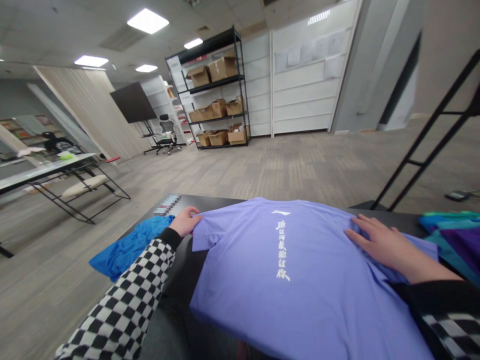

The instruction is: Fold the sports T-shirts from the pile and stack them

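A lavender T-shirt (247, 280) with white vertical lettering lies spread over a black table (202, 202), its lower part hanging over the near edge. My left hand (185, 221) pinches the end of the sleeve on the left side. On the right, my right hand (386, 245) rests flat on the shirt near the other sleeve, fingers stretched out. A crumpled blue garment (131, 247) lies left of my left hand, partly behind my checkered sleeve.
Folded teal and purple clothes (455, 240) lie at the table's right end. A blurred-out item (167, 204) sits at the back left. Beyond stand a shelf rack (215, 85) with cardboard boxes, an office chair (167, 132) and a black metal frame (423, 155).
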A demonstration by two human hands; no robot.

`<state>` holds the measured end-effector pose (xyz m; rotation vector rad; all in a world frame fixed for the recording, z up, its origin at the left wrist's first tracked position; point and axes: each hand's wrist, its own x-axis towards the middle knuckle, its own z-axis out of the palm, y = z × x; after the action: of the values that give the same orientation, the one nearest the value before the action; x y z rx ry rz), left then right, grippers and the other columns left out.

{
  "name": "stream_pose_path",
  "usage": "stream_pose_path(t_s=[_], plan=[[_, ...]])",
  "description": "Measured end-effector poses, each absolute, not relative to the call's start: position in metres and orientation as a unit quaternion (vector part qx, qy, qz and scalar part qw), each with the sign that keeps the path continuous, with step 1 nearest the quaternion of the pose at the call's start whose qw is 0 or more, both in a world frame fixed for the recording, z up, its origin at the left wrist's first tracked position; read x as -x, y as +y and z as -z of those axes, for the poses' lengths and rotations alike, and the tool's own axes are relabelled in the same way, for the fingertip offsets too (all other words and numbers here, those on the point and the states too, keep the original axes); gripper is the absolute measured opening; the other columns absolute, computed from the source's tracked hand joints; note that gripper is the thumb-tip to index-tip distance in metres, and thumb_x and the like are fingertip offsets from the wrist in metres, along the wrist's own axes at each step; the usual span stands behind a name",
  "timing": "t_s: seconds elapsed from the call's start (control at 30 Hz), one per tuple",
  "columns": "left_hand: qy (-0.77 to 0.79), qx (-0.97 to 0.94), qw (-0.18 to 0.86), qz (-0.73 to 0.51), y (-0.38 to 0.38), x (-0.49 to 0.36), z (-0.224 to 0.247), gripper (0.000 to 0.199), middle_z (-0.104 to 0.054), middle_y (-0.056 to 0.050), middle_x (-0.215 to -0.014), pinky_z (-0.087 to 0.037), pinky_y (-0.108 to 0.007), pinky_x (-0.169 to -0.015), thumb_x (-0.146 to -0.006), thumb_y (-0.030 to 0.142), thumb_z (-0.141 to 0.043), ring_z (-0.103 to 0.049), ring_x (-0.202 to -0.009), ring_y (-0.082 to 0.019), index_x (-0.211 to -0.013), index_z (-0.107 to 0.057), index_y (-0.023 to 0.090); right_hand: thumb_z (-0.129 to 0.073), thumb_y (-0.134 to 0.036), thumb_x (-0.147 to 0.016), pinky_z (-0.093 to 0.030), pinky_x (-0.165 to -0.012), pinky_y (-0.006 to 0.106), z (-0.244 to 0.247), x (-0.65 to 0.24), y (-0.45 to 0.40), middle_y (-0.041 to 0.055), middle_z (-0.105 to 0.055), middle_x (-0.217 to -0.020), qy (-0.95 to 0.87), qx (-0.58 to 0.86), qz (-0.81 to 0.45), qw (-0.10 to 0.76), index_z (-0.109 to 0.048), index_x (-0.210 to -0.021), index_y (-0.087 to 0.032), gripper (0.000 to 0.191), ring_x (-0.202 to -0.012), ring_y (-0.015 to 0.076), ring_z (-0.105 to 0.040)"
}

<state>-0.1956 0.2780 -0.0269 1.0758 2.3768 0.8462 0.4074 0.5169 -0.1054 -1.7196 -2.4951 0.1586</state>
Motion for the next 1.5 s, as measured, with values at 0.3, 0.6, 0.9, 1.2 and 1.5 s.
stream_pose_path(t_s=[0.3,0.6,0.9,1.2,1.5], plan=[[0.839,-0.395,0.232,-0.295,0.266,0.198,0.039,0.045,-0.063,0.004,-0.059,-0.043,-0.027,-0.048,-0.097,0.036,-0.075,-0.059,-0.049,-0.017,-0.137,-0.073,0.014,-0.038,-0.062,-0.106,-0.034,-0.134,0.077,0.117,-0.412,0.526,0.0215,-0.049,-0.181,-0.817,0.569,-0.058,0.076,-0.066,-0.162,-0.02,0.075,-0.17,0.0443,-0.042],[0.768,-0.423,0.165,-0.452,0.268,0.193,0.057,0.048,-0.075,-0.003,-0.081,-0.052,-0.029,-0.064,-0.099,0.041,-0.066,-0.065,-0.069,-0.018,-0.137,-0.081,0.015,-0.037,-0.066,-0.103,-0.034,-0.134,0.079,0.124,-0.415,0.532,0.0209,-0.05,-0.18,-0.818,0.564,-0.062,0.098,-0.07,-0.156,-0.021,0.078,-0.169,0.0449,-0.044],[0.688,-0.348,0.207,-0.602,0.277,0.198,0.09,0.066,-0.083,-0.008,-0.094,-0.062,-0.032,-0.073,-0.082,0.04,-0.082,-0.073,-0.076,-0.02,-0.142,-0.081,0.011,-0.031,-0.071,-0.1,-0.034,-0.135,0.079,0.127,-0.417,0.537,0.0186,-0.047,-0.183,-0.818,0.569,-0.054,0.06,-0.063,-0.164,-0.017,0.089,-0.172,0.042,-0.039],[0.838,-0.438,-0.001,-0.326,0.276,0.184,0.087,0.063,-0.076,-0.014,-0.156,-0.044,-0.049,-0.136,-0.091,0.024,-0.069,-0.065,-0.152,-0.034,-0.154,-0.076,0.019,-0.038,-0.061,-0.106,-0.031,-0.136,0.077,0.123,-0.417,0.534,0.0187,-0.043,-0.185,-0.818,0.571,-0.059,0.044,-0.06,-0.166,-0.019,0.077,-0.173,0.0411,-0.037],[0.811,-0.547,-0.077,-0.194,0.269,0.173,0.083,0.076,-0.057,-0.016,-0.176,-0.036,-0.049,-0.142,-0.094,0.024,-0.062,-0.049,-0.167,-0.033,-0.169,-0.06,0.015,-0.032,-0.06,-0.111,-0.026,-0.137,0.079,0.117,-0.415,0.529,0.0179,-0.04,-0.186,-0.815,0.576,-0.042,0.045,-0.057,-0.169,-0.02,0.075,-0.178,0.0392,-0.026]])
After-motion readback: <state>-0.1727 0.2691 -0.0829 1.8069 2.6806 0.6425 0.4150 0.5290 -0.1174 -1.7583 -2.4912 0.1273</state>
